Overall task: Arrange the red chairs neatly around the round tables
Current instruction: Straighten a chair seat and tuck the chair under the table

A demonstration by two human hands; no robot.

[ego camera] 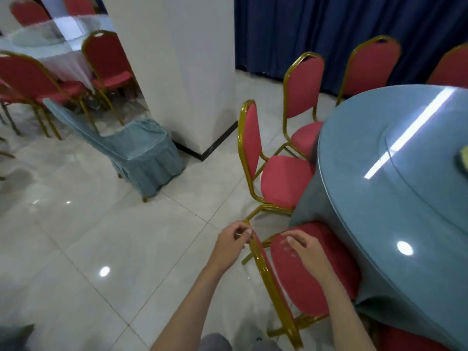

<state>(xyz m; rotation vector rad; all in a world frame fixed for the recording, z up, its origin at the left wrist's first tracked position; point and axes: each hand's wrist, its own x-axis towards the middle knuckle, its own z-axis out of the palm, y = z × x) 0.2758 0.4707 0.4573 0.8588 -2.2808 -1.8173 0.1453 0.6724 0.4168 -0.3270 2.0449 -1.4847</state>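
A red chair with a gold frame [311,279] stands right below me, its seat tucked under the blue-clothed round table [395,188]. My left hand [231,245] curls around the top corner of its backrest frame. My right hand [302,248] hovers over the backrest with fingers spread, holding nothing. A second red chair [276,173] stands just beyond, facing the table. Two more red chairs [304,97] [367,64] follow the table's far edge.
A white pillar [182,72] rises ahead. A chair with a blue-grey cover [136,150] stands at its base. Several red chairs [106,62] ring another round table [50,41] at the far left. Dark blue curtains [329,26] line the back wall. Glossy tile floor lies to my left.
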